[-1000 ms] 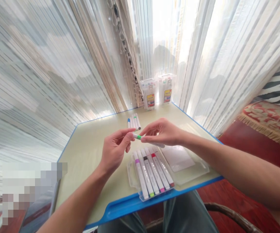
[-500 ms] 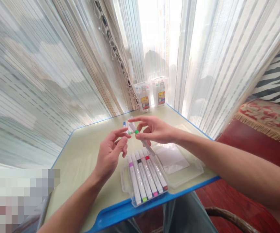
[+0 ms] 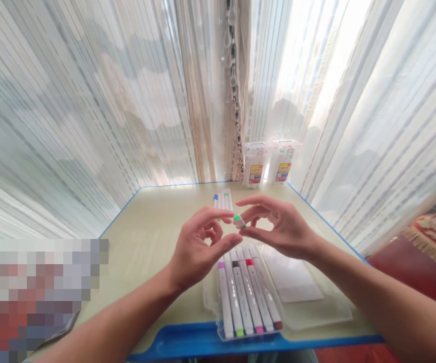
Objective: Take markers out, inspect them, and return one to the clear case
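Note:
My right hand (image 3: 278,224) pinches a white marker with a green end (image 3: 239,221) between thumb and fingers. The marker is seen nearly end-on, with its green end towards me. Close on the left is my left hand (image 3: 201,242), its thumb and index finger apart; the index fingertip is at the green end, and I cannot tell whether it touches. Below both hands lies an open clear plastic case (image 3: 223,337), holding a row of white markers (image 3: 242,297) with coloured ends. The lid (image 3: 331,317) is spread to the right, with a white sheet (image 3: 295,277) on it.
Several more markers (image 3: 222,200) lie beyond my hands. Two clear boxes with yellow labels, a left one (image 3: 255,169) and a right one (image 3: 283,164), stand at the table's far edge. A blue rim (image 3: 187,340) borders the pale table (image 3: 138,242). String curtains (image 3: 157,101) hang behind.
The marker has turned from a slanted side view to nearly end-on. My hands have come closer together, and the left fingers now reach its green end. The view has swung left.

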Tool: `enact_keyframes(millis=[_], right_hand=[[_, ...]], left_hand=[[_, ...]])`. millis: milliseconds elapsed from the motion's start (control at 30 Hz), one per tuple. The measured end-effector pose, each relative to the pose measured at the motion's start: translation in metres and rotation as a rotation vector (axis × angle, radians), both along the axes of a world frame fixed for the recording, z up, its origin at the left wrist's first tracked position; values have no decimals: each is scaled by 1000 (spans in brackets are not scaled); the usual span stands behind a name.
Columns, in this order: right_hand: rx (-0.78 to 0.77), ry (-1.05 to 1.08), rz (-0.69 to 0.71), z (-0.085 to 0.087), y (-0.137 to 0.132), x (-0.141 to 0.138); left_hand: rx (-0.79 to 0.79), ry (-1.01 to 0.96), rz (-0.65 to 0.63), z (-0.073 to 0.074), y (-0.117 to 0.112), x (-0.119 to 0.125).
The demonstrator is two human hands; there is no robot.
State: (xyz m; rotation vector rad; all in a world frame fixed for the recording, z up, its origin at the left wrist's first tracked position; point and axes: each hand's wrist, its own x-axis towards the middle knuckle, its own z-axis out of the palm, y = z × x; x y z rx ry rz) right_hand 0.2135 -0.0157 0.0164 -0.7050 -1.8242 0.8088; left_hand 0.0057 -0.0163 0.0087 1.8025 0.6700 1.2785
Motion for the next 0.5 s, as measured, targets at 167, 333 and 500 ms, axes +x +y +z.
enact_keyframes(millis=[167,333,500], right_hand=[[50,-66,-14,-7,-3,-2],[65,-103,-31,-11,-2,-3],[5,-119,-18,-10,0,-3]], left_hand=[[75,2,7,-1,-1,1],[89,-25,20,-1,-2,1],[-154,-145,25,5,5,-1]])
